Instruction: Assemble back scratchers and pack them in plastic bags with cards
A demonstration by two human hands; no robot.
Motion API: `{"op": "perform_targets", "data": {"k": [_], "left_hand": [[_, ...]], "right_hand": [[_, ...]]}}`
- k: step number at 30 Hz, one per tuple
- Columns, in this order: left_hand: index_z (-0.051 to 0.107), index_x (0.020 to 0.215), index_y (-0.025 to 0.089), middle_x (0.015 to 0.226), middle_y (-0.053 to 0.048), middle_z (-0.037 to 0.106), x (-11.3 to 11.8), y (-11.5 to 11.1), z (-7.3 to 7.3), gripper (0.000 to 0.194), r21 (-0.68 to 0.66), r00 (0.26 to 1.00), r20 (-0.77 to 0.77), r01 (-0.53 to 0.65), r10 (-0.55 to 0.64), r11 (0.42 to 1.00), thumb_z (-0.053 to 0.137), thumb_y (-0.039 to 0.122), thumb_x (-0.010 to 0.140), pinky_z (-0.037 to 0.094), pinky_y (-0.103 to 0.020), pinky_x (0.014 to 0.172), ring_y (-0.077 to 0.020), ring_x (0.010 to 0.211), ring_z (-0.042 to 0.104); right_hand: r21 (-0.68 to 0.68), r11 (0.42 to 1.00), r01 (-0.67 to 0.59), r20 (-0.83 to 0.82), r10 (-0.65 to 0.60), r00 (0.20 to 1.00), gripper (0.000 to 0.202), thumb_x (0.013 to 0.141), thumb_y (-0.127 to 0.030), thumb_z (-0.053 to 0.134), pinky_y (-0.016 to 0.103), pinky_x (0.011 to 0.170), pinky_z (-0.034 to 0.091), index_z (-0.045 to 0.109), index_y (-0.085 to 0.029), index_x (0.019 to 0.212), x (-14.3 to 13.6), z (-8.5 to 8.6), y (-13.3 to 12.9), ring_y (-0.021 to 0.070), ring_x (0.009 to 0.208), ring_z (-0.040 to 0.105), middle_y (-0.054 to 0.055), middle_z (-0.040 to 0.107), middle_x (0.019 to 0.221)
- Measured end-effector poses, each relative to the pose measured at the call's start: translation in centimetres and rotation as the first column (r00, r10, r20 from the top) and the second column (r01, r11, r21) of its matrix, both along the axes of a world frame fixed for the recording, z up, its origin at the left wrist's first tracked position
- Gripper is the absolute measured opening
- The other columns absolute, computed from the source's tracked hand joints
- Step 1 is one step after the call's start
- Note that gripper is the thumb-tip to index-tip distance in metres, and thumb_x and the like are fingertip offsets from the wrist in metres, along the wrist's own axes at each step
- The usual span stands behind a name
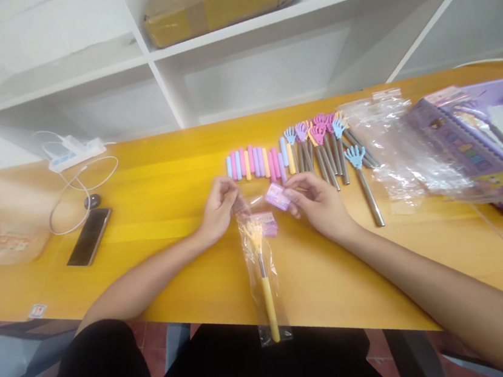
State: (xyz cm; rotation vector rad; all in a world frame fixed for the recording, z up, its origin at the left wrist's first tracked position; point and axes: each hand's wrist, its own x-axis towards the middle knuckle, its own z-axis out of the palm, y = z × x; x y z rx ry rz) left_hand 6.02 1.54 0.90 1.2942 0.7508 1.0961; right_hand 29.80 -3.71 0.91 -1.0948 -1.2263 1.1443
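Note:
My left hand (222,207) pinches the top of a clear plastic bag (257,316). Inside the bag lies a yellow hand-shaped back scratcher (262,266), its handle end reaching past the table's front edge. Between the thumb and fingers of my right hand (320,204) is a small purple printed card (277,197). A small stack of similar cards (269,225) sits beside the bag's upper part, under my hands. Just beyond them stands a row of coloured handle sleeves (255,160) in pink, blue, purple and yellow.
Several back scratchers with metal rods (318,137) lie right of the sleeves, a blue one (363,178) apart. Empty clear bags (399,158) and a purple box (470,143) are farther right. At left are a phone (89,238), a power strip (77,153) and an orange-printed bag (5,241).

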Motion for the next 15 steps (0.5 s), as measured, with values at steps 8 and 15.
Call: {"op": "perform_targets", "data": {"k": [8, 15], "left_hand": [[0.069, 0.100, 0.019, 0.096, -0.006, 0.069, 0.0, -0.5, -0.5, 0.036, 0.077, 0.981, -0.186, 0.076, -0.061, 0.994, 0.071, 0.055, 0.095, 0.055, -0.031, 0.088, -0.0180, 0.094, 0.066], [0.070, 0.103, 0.019, 0.093, -0.006, 0.074, 0.2, -0.6, -1.2, 0.034, -0.053, 0.988, -0.117, 0.099, -0.105, 0.994, 0.077, 0.051, 0.092, 0.062, -0.038, 0.091, -0.0205, 0.094, 0.074]], "right_hand": [[0.129, 0.989, -0.076, 0.001, 0.076, 0.997, 0.033, 0.097, -0.048, 0.071, 0.034, 0.068, 0.064, 0.049, -0.027, 0.109, -0.4, 0.3, -0.6, 0.0150, 0.072, 0.072, -0.001, 0.067, 0.089], [0.233, 0.972, 0.003, 0.188, -0.049, 0.981, 0.028, 0.098, -0.047, 0.070, 0.036, 0.077, 0.066, 0.054, -0.025, 0.103, -0.4, -0.4, -1.0, 0.0172, 0.080, 0.075, 0.001, 0.070, 0.089]]}}
